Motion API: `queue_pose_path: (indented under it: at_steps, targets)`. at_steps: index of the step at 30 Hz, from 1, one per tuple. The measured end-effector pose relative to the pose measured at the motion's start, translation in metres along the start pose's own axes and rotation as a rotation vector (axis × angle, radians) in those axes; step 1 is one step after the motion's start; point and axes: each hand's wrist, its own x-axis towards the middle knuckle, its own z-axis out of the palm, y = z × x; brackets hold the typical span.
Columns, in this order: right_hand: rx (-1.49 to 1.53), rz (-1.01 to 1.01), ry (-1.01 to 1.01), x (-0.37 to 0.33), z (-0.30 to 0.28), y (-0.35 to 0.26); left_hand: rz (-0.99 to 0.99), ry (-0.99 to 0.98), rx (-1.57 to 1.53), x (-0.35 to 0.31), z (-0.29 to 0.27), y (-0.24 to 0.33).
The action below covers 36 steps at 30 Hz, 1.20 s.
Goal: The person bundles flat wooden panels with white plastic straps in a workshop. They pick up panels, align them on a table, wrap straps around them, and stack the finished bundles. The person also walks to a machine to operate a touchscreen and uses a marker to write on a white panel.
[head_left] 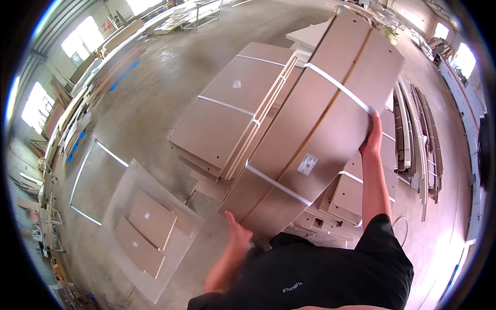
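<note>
Both hands carrying strapped board bundle (315, 119) above stacked bundles (235, 111). Left hand (238, 233) fingers pressed flat under near edge; right hand (372, 139) fingers curling over far edge. Keeping bundle level advisable.
</note>
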Motion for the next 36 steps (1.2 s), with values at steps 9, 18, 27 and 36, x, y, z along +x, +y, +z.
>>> queue_pose_path:
  at_steps: [9, 18, 27, 36]
  targets:
    - [-1.576, 0.170, -0.203, 0.133, -0.089, 0.158, -0.065, 0.265, 0.307, 0.039, 0.071, -0.016]
    - [-1.400, 0.076, -0.224, 0.038, -0.079, 0.187, -0.259, 0.032, 0.655, 0.040, 0.066, -0.015]
    - [-1.170, -0.061, -0.209, 0.050, -0.085, 0.204, -0.135, 0.109, 0.706, 0.045, 0.078, -0.015]
    - [-1.308, 0.002, -0.094, 0.049, -0.071, 0.214, -0.139, -0.102, 0.707, 0.056, 0.065, -0.015]
